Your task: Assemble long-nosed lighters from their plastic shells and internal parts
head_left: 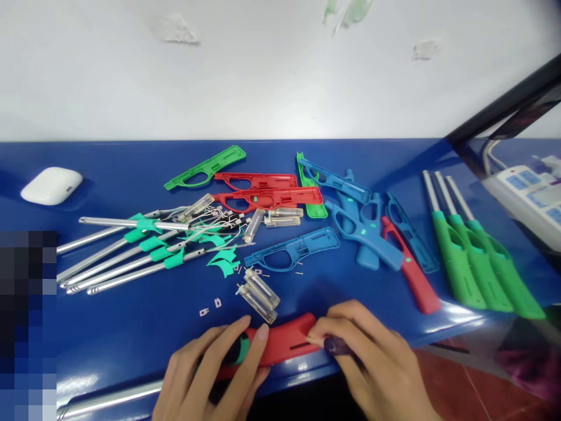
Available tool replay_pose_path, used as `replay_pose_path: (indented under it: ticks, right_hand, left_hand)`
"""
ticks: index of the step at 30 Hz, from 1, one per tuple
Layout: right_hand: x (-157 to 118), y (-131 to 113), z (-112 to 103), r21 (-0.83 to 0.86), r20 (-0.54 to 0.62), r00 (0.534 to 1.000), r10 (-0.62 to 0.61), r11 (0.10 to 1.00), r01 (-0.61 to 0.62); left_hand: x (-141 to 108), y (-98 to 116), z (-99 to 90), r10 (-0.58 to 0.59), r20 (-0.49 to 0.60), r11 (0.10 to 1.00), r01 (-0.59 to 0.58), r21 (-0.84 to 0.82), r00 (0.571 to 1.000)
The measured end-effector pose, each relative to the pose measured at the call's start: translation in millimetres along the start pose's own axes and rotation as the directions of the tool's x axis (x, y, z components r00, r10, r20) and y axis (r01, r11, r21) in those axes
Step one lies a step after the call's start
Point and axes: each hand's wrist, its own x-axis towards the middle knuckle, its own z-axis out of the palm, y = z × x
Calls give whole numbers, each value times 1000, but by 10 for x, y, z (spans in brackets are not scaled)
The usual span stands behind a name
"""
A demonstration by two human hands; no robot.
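A red lighter with a long silver barrel lies along the table's front edge. My left hand is closed round its trigger part, where some green and black shows between the fingers. In my right hand is a dark purple handle, which looks like that of a screwdriver; fingers hide most of it. The right fingertips touch the red lighter's butt end. Just beyond the lighter lie clear fuel tanks. A blue half shell rests behind them, with small screws beside it.
Silver barrels with green triggers are heaped at left. Red half shells and blue shells lie farther back. Assembled green lighters stand in a row at right, near a power strip. A white case sits at far left.
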Motion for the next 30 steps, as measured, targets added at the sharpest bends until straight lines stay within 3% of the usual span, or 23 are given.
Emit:
replay_pose_path:
  ticks: [6,13,22,30]
  right_hand:
    - [-3,29,28,146,1,999,51,988,-51]
    - [4,7,62,202,7,994,112,973,-111]
    - [5,73,48,229,37,997,75,970,-81]
    - [-6,-34,-190,289,-135,970,205,944,-159]
  left_hand:
    - [1,3,21,-9,-17,1000,9,5,1000]
    - [5,1,14,2,-25,1000,-2,1,1000]
    - [-28,-13,20,2,-29,1000,-1,9,1000]
    - [-16,-4,24,7,-14,1000,-7,-7,1000]
